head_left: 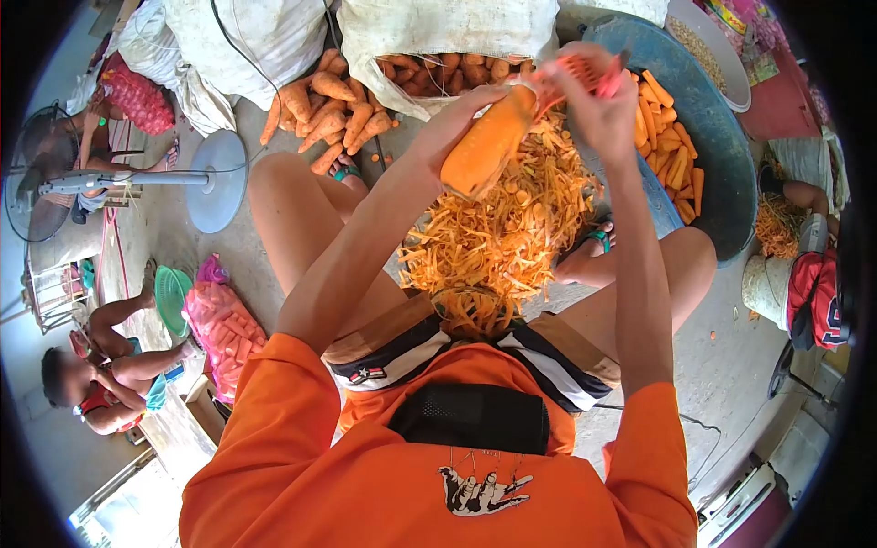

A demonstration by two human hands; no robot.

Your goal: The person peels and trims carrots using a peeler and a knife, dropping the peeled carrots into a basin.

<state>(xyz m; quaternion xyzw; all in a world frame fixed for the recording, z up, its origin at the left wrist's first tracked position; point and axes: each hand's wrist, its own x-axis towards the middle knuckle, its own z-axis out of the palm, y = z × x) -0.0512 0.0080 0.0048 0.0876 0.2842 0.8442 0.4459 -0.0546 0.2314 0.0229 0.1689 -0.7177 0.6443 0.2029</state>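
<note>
A thick, peeled-looking carrot (486, 153) is gripped in my left hand (449, 126), its blunt end tilted toward me. My right hand (598, 102) is closed around a red peeler (610, 84) at the carrot's far end. Directly beneath both hands, a heap of orange carrot peelings (498, 233) spreads over the floor between my legs. To the right, long peeled carrots (676, 151) lie in a blue tub (726, 173). Rough unpeeled carrots (333, 105) are piled on the left, beside an open white sack (448, 23) with more carrots inside.
A grey pedestal fan (119, 180) stands on the left. Nearer me lie a pink bag of carrots (224, 324) and a green basin (172, 300), with a seated person (119, 370) beyond. Another person in red (813, 292) is at the right edge.
</note>
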